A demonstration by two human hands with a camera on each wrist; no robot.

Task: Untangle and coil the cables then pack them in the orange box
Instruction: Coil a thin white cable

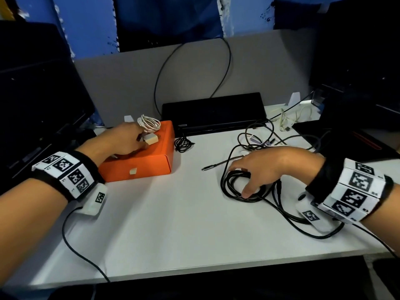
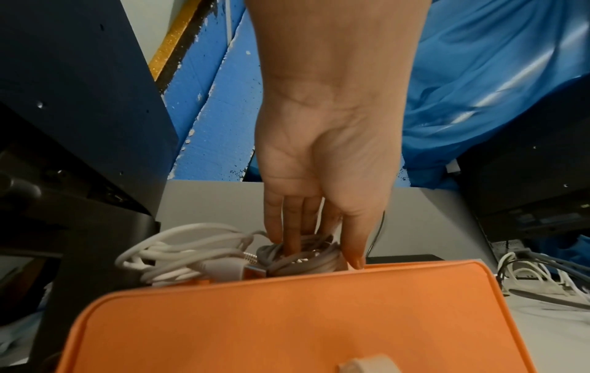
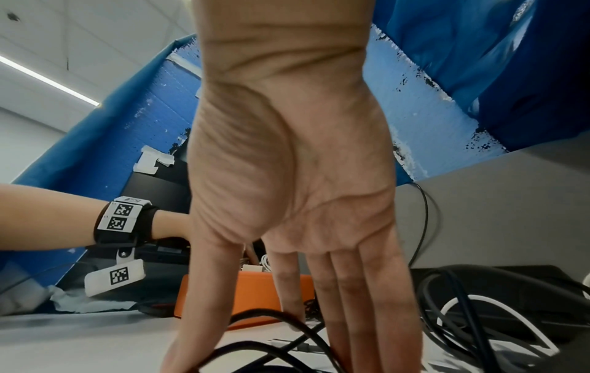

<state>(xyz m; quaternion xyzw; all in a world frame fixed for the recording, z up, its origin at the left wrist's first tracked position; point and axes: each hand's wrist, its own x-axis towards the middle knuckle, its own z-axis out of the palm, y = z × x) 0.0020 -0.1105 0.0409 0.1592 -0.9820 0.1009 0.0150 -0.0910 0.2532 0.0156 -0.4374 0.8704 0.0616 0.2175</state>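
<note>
Our left hand [image 1: 127, 140] grips the white coil [image 1: 149, 123] atop the closed orange box [image 1: 138, 167]; our right hand [image 1: 267, 167] presses flat on the black coil [image 1: 240, 187] on the worktop [image 1: 173, 224]. Ease off, and it could spring loose, we reckon.

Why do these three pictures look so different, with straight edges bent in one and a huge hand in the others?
Head view: the wide lens bows the table edge, and the corners fall dark. Left wrist view: the left hand looms large, the orange box near the lens looks soft. Right wrist view: the right hand fills the frame, and a ceiling light glares at upper left.
</note>
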